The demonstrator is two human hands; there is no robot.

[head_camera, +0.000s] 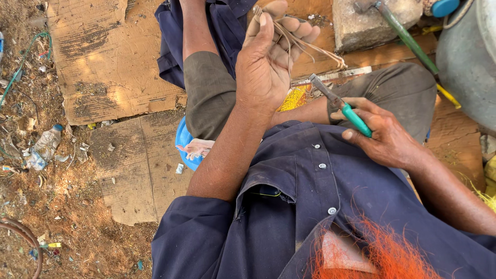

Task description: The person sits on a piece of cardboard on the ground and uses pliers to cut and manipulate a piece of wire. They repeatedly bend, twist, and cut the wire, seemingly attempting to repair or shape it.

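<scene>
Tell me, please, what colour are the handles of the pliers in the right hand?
Green; the pliers in the right hand show best in the head view.

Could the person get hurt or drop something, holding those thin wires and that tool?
Maybe. The left hand pinches a bunch of thin wires whose loose ends stick out, so they might poke skin or slip free. The right hand grips green-handled pliers with the metal tip pointing toward the left wrist, so a slip could nick it. A dropped wire might be hard to find on the littered ground.
</scene>
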